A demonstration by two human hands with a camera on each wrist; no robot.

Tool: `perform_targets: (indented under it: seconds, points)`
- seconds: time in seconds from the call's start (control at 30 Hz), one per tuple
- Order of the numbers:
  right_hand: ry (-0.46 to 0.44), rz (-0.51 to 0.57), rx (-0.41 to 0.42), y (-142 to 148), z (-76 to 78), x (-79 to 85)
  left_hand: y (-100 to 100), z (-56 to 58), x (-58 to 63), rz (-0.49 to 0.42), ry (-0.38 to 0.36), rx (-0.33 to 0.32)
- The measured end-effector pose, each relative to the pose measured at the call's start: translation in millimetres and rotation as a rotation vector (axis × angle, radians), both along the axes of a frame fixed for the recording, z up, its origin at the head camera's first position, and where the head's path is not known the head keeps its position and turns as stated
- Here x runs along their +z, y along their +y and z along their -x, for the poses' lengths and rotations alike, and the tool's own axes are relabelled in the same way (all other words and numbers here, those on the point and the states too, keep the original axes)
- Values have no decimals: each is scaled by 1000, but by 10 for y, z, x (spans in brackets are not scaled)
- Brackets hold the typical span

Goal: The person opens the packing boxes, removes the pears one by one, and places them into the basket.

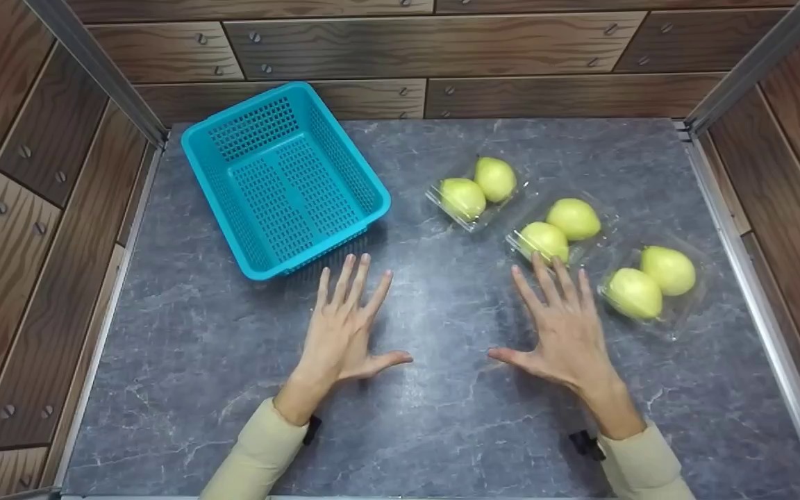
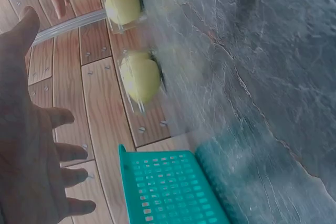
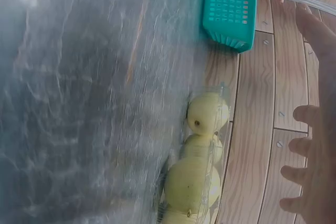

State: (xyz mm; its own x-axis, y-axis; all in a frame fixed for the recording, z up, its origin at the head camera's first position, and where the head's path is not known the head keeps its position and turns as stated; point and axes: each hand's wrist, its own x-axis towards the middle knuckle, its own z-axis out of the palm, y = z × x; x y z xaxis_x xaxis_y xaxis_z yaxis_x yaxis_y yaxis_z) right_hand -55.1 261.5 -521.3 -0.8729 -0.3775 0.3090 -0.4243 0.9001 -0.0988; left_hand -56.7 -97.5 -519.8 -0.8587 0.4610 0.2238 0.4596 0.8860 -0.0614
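Both hands hover palm-down over the table with fingers spread and nothing in them. My left hand (image 1: 341, 330) is just in front of a teal plastic basket (image 1: 372, 208), which has perforated walls and nothing inside. The right hand (image 1: 567, 333) is nearest the middle of three clear plastic boxes, its fingertips overlapping that box's near edge in the head view. Each box holds two yellow-green pears: one pair at the back (image 1: 496, 180), another in the middle (image 1: 573, 219), the third at the right (image 1: 635, 293). In the left wrist view, the basket (image 2: 168, 182) stands beyond the left fingers.
The grey marbled table (image 1: 442, 430) is enclosed by wood-patterned panels (image 1: 435, 45) at the back and both sides. Metal rails (image 1: 754, 305) run along its side edges. Dark straps (image 1: 586, 444) sit at the wrists by the pale sleeves (image 1: 639, 462).
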Motion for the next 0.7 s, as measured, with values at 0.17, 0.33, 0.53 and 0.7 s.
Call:
perform_targets:
  seconds: [0.17, 0.33, 0.53, 0.7]
  points:
    - [9, -57, 48, 51, 157, 16, 80, 93, -15, 5, 8, -20]
    - [-4, -105, 69, 101, 351, 26, 177, 238, -35, -1, -19, -45]
    - [-43, -133, 68, 183, 586, 43, 324, 415, -46, -28, -157, -70]
    - [-93, -164, 45, 212, 777, 92, 441, 579, -71, -33, -209, -83]
